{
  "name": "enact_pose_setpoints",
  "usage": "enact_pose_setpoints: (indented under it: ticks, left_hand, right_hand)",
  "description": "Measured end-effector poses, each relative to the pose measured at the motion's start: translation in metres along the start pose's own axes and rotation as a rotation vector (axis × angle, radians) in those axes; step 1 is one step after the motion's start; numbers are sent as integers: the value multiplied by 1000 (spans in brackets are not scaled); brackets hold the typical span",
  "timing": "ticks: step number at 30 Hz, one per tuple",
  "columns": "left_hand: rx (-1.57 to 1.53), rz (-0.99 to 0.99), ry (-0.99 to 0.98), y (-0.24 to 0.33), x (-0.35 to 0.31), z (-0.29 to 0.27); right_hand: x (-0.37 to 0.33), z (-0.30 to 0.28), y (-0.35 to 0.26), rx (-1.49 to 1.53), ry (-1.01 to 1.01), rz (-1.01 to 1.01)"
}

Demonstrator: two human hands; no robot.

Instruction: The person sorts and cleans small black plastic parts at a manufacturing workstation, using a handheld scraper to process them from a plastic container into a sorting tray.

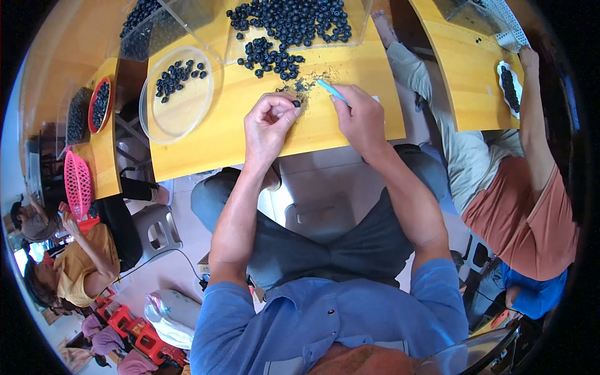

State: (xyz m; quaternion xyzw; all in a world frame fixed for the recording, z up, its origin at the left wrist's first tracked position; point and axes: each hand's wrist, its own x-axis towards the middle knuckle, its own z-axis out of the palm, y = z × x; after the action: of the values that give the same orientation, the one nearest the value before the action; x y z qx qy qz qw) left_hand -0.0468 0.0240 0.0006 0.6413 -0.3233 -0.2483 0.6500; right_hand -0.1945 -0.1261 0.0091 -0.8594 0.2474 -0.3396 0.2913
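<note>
My left hand (270, 122) pinches a small dark round bead (296, 104) between thumb and fingertips, just above the near part of the yellow table (231, 137). Closed around a slim light-blue pen-like tool (330, 89) is my right hand (364, 119); the tool's tip points up and left, apart from the bead. Dark crumbs (305, 84) lie scattered on the wood beyond both hands. Past them sits a loose cluster of dark beads (269, 57), in front of a larger bead pile (294, 22). To the left, a round clear plastic dish (144, 112) holds several more beads.
A clear box (165, 28) with dark beads stands at the far left. On a left-hand table are a red-rimmed bowl (94, 115) and a pink basket (77, 184). At the right table, a person's arm (531, 119) reaches beside a white dish (502, 72). Others sit at left.
</note>
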Motion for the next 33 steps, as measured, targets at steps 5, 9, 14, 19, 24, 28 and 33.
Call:
enact_pose_setpoints:
  ticks: [5, 9, 14, 19, 24, 28, 33]
  left_hand:
    - [-121, -146, 40, 5, 0, 4]
    - [-41, -39, 29, 4, -2, 1]
    - [-120, -118, 90, 6, -3, -5]
    - [-5, 117, 251, 28, 8, -35]
    - [294, 181, 599, 41, 31, -82]
    - [582, 278, 697, 31, 40, -106]
    - [863, 241, 686, 33, 45, -108]
  right_hand:
    - [5, -1, 0, 14, -44, 56]
    - [7, -3, -2, 42, -73, 98]
    - [12, 0, 1, 92, -69, 109]
    - [17, -8, 3, 120, -86, 202]
    - [19, -7, 4, 116, -100, 215]
    - [23, -5, 4, 86, -100, 213]
    - [24, -2, 1, 119, -121, 243]
